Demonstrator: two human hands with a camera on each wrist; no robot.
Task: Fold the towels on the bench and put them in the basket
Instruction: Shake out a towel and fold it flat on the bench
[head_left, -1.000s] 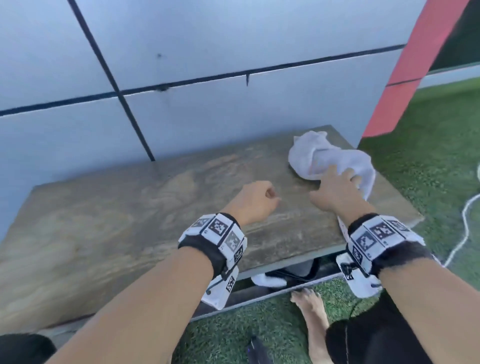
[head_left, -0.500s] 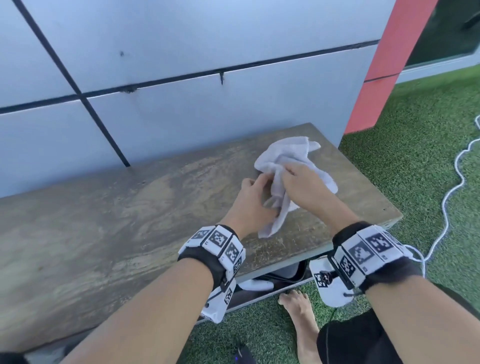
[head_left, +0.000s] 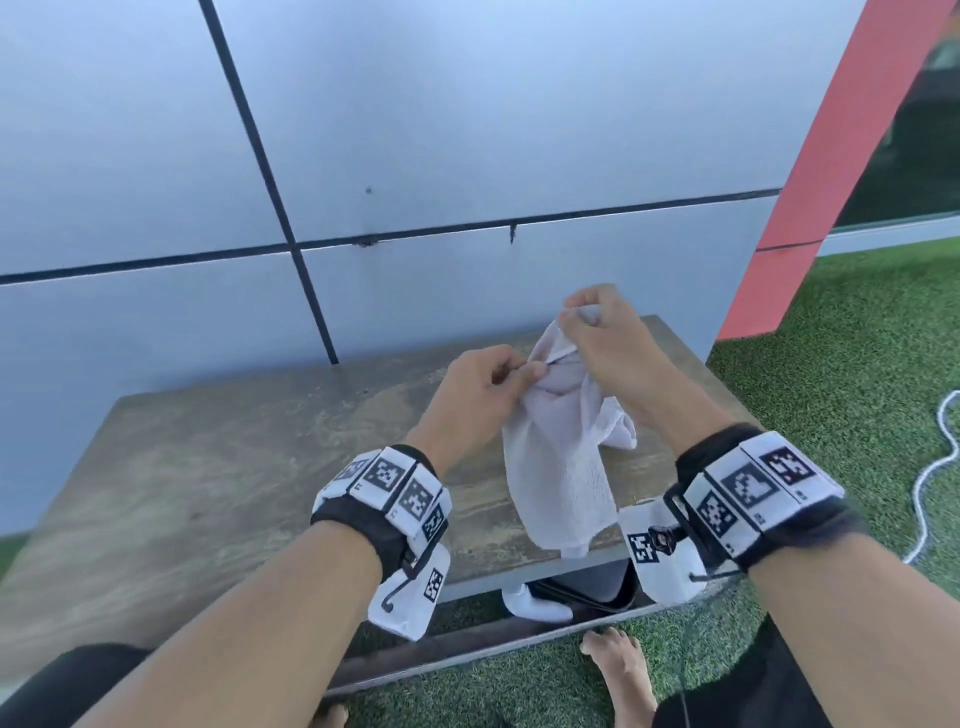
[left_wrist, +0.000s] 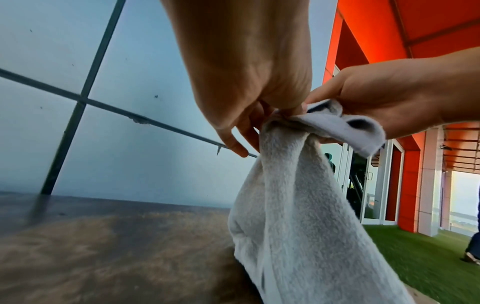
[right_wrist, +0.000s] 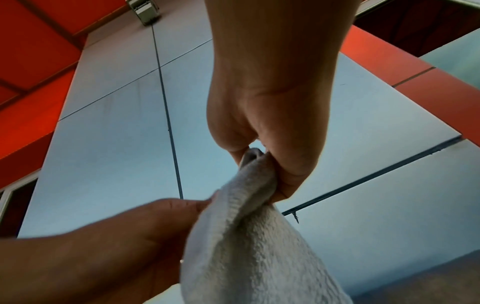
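- We hold a white towel (head_left: 563, 467) up over the right end of the wooden bench (head_left: 218, 467), its top edge bunched between both hands and the rest hanging down in loose, twisted folds.
- Our left hand (head_left: 478, 384) pinches the upper edge between thumb and fingertips; the left wrist view shows that pinch from below, with the cloth gathered just under the knuckles.
- Our right hand (head_left: 602, 338) sits a little higher and just beside the left, its fingers curled around a corner of the same towel, which the right wrist view shows tucked between thumb and fingers.
- The lower hem hangs near the front edge of the bench; we cannot tell whether it touches the wood.
- By our reading, folding has not begun on this towel: no flat layer or crease shows, and the hands look to be finding corners so it can be opened out.
- Left to do, as we judge it: spread the towel, fold it, and place it in the basket.
- No basket is clearly visible; a dark and white object (head_left: 566, 597) sits under the bench, but we cannot tell what it is.
- No other towel lies on the visible part of the bench, so how many remain is not something these views settle.
- Green turf (head_left: 841, 415) and a white cord (head_left: 935, 467) lie to the right.
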